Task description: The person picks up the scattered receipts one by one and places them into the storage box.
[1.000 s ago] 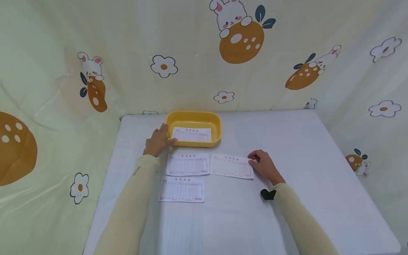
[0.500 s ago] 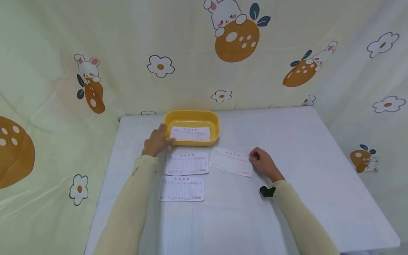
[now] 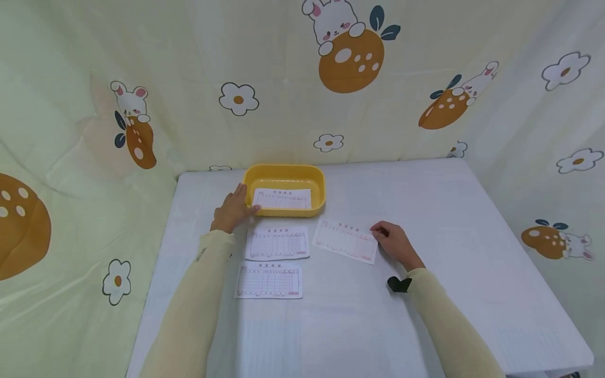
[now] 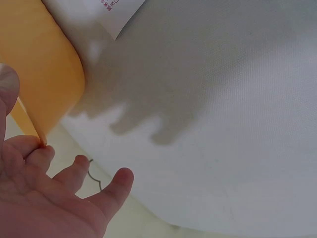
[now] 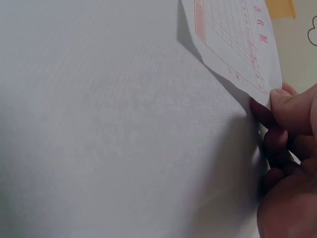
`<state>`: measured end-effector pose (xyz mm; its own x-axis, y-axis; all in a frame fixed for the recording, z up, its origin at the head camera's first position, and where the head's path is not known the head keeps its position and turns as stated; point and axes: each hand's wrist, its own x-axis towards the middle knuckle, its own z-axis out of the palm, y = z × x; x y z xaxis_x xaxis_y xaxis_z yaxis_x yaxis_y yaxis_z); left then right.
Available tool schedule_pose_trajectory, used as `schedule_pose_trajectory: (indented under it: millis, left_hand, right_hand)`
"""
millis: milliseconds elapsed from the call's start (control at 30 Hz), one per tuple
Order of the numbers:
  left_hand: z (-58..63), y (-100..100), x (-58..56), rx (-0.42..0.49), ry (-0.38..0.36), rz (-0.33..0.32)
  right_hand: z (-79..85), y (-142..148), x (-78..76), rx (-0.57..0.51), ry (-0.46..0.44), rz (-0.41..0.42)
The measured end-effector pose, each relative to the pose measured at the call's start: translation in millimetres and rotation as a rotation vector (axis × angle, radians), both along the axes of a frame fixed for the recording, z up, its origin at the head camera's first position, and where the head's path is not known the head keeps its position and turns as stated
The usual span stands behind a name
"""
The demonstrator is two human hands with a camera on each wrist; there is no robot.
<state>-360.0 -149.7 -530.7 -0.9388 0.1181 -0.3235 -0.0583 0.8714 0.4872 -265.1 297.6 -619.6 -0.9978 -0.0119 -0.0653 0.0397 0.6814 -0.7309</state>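
A yellow plastic tray [image 3: 284, 212] stands at the back of the table with a printed receipt slip [image 3: 283, 198] in it. My left hand [image 3: 231, 211] holds the tray's left front corner, thumb at the front rim and fingers along the left side. My right hand [image 3: 394, 242] pinches the right corner of another receipt slip [image 3: 345, 241] between thumb and fingers. In the right wrist view this slip [image 5: 233, 44] bends up off the cloth near the thumb [image 5: 292, 111]. To its left lies one receipt slip [image 3: 277, 243], with a further receipt slip [image 3: 268, 281] below it.
White cloth covers the table [image 3: 425, 199]. A curtain [image 3: 279, 52] printed with rabbits, fruit and flowers hangs behind and at both sides. A black heart-shaped piece [image 3: 399, 284] shows beside the right sleeve cuff.
The slip in my right hand has turned, its left end shifting away from me, and has slid slightly right. My left hand stays at the tray.
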Motion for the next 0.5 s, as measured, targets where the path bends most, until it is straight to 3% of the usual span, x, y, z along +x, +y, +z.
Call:
schedule_pose_trajectory:
  millis: [500]
  left_hand:
    - [-4.1, -2.0, -3.8, 0.000, -0.001, -0.002]
  right_hand:
    - [12.9, -0.1, 7.8, 0.009, 0.008, 0.018]
